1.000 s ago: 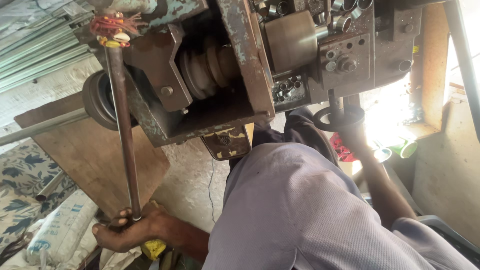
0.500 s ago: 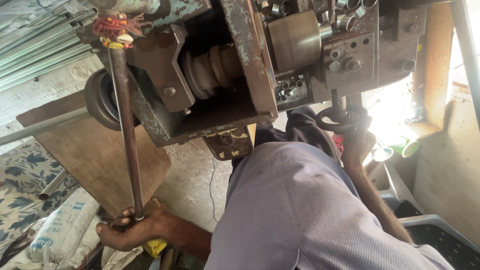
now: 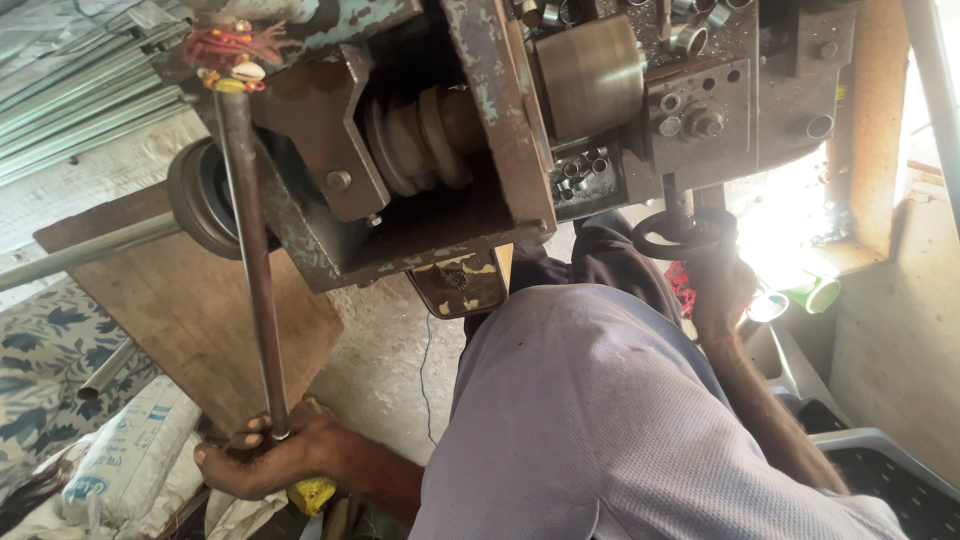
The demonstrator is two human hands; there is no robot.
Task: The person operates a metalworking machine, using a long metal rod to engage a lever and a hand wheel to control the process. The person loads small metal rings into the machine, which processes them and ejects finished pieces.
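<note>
A long, dull-brown metal lever rod [image 3: 252,260] runs from the machine's [image 3: 470,140] upper left, where red threads and a small shell [image 3: 232,55] are tied about it, down toward seven o'clock in the view. Its surface looks worn and slightly rusty, straight along its whole length. The left hand [image 3: 262,462] wraps the rod's lower end at about seven o'clock, fingers curled tightly round it, thumb over the tip. At two o'clock from the person's grey-clad torso [image 3: 600,420], the right hand [image 3: 716,290] reaches up to a small dark handwheel [image 3: 684,232] under the machine; fingers touch its rim from below, though how firmly they close cannot be told.
</note>
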